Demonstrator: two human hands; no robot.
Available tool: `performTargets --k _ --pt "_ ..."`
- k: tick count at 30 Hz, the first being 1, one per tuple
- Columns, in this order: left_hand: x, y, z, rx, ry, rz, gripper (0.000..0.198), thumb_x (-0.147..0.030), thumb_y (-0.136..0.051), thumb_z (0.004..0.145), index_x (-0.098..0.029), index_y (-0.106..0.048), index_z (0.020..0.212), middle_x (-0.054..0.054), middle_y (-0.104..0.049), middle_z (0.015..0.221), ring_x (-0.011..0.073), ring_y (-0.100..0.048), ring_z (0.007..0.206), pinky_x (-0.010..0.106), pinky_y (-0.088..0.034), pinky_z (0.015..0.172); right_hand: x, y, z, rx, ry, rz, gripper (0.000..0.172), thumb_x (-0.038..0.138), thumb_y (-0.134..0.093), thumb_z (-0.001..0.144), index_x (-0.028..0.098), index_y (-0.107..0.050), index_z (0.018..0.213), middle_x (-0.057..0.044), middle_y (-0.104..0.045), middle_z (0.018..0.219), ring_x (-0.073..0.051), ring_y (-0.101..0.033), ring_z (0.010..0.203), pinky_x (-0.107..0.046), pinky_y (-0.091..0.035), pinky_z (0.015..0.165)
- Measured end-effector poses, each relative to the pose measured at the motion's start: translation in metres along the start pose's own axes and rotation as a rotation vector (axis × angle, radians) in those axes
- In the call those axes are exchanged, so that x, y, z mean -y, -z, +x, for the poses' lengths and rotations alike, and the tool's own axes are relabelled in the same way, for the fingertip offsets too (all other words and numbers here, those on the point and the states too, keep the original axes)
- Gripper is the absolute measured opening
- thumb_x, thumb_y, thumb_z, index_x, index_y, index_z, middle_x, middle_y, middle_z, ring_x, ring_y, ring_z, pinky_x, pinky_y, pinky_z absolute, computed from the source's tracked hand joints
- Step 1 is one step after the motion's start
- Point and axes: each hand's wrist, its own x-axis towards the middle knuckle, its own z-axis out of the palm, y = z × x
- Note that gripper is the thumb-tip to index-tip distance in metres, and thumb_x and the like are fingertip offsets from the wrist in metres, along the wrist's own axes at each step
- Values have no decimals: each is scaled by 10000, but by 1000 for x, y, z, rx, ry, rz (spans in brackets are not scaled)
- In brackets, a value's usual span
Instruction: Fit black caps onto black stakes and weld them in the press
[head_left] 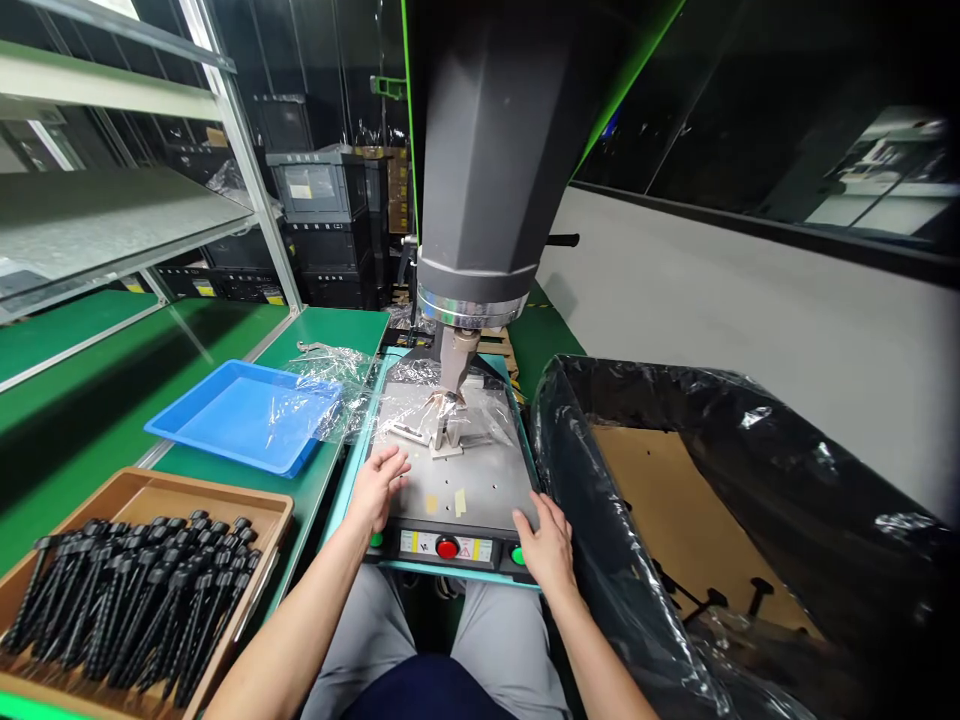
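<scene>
At the left front corner of a metal machine bed [480, 480], my left hand [377, 487] hovers with fingers loosely bent and nothing visible in them. Below it, a green button [376, 540] shows partly. My right hand [550, 540] is at the opposite corner, fingers spread, beside another green button [517, 555]; whether it touches the button is hard to tell. Between the two sits a red button [447, 547]. Farther back on the bed, a small metal fixture [447, 440] stands under the machine's tapered tool head [456, 360]. Clear plastic film [330, 400] lies around the fixture and reaches left.
A brown tray [217, 485] full of black ribbed pieces with round heads [150, 580] is at my left. Behind it lies a blue tray [225, 410]. On my right stands a box lined with black plastic [645, 540], with a few black pieces inside. The dark machine column [487, 150] rises ahead.
</scene>
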Motion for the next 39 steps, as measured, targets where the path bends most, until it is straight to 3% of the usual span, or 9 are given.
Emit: performTargets --k 5,8,13,19,25,27,31,34,39 --pt "32 75 -37 -260 -411 658 571 -411 -762 710 -213 -592 1219 129 -585 1296 302 -550 1205 464 -405 1057 -22 9 -38 69 -78 24 772 599 -530 809 175 -397 1440 -184 -431 1415 -368 -439 1302 -536 -378 1066" --pt "53 106 -44 -235 -421 856 626 -412 -769 673 -222 -583 1239 121 -581 1297 337 -511 1249 504 -378 1074 -30 11 -48 150 -99 59 802 590 -515 826 196 -307 1493 -171 -413 1438 -357 -443 1313 -523 -400 1061" --pt "69 115 -36 -134 -382 857 594 -386 -732 714 -246 -563 1266 106 -589 1278 317 -546 1209 471 -445 1006 -39 15 -51 203 -52 80 756 537 -545 816 269 -323 1488 -118 -449 1430 -343 -461 1310 -505 -416 1064" --pt "59 118 -31 -72 -426 901 598 -399 -754 697 -258 -582 1252 89 -615 1232 311 -582 1156 471 -446 1007 -35 21 -50 179 -60 94 720 489 -570 795 265 -387 1454 -107 -491 1398 -329 -494 1283 -493 -438 1049" --pt "28 90 -26 -141 -393 669 529 -403 -778 693 -235 -633 1172 107 -621 1242 285 -597 1137 417 -485 966 15 36 -18 -16 -157 269 538 547 -629 772 188 -649 1171 -166 -588 1271 -341 -585 1147 -507 -469 998" --pt "16 69 -16 -133 -288 455 501 -392 -786 703 -200 -636 1142 128 -650 1199 253 -627 1086 383 -500 946 48 32 -6 100 -239 510 477 574 -646 786 186 -688 1060 -159 -670 1117 -325 -647 1020 -489 -526 904" --pt "-2 28 9 -32 -8 56 475 -385 -812 697 -169 -630 1079 151 -644 1221 214 -659 1027 329 -537 866 116 8 16 577 -405 1059 461 543 -703 795 166 -686 1061 -151 -700 1050 -288 -674 966 -431 -567 814" --pt "-11 9 22 23 75 -88 391 -380 -823 690 -167 -630 955 136 -672 1156 184 -685 936 282 -556 786 144 -9 37 564 -530 1287 451 542 -700 804 191 -658 1084 -140 -672 1151 -263 -672 1001 -419 -570 842" --pt "-16 -4 30 11 124 -166 330 -350 -797 734 -180 -612 949 111 -698 1080 159 -701 859 248 -562 715 148 -16 78 440 -650 1487 383 561 -626 848 224 -611 1030 -104 -689 1104 -239 -679 995 -415 -577 859"
